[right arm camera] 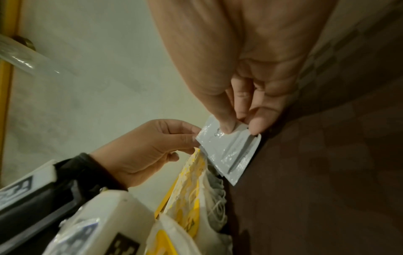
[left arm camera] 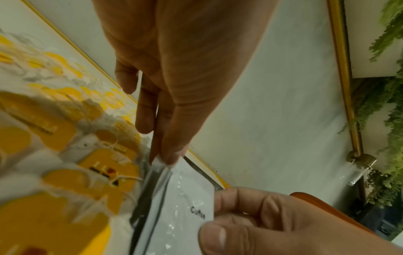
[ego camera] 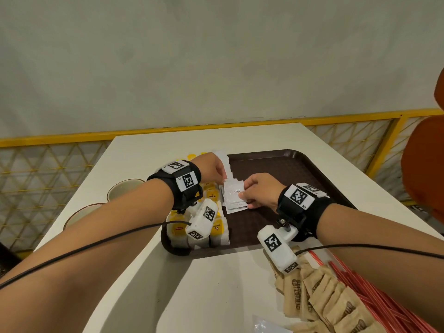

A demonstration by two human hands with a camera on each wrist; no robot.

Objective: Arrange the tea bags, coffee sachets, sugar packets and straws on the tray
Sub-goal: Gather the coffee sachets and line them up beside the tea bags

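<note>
A small stack of white coffee sachets (ego camera: 234, 197) lies on the left part of the dark brown tray (ego camera: 300, 169). My left hand (ego camera: 223, 177) pinches the stack's far corner, and in the left wrist view the fingertips (left arm camera: 167, 158) meet on a coffee sachet (left arm camera: 187, 198). My right hand (ego camera: 242, 195) pinches the stack's right edge between thumb and fingers; the right wrist view shows that hand (right arm camera: 237, 127) on the sachets (right arm camera: 231, 150). Yellow tea bags (ego camera: 216, 230) fill the tray's left side in rows. Brown sugar packets (ego camera: 324, 301) and red straws (ego camera: 374, 301) lie on the table, front right.
Two cups (ego camera: 125, 191) (ego camera: 81, 215) stand on the white table left of the tray. An orange chair (ego camera: 422, 164) is at the right edge. A yellow railing (ego camera: 348, 118) runs behind the table. The tray's right half is bare.
</note>
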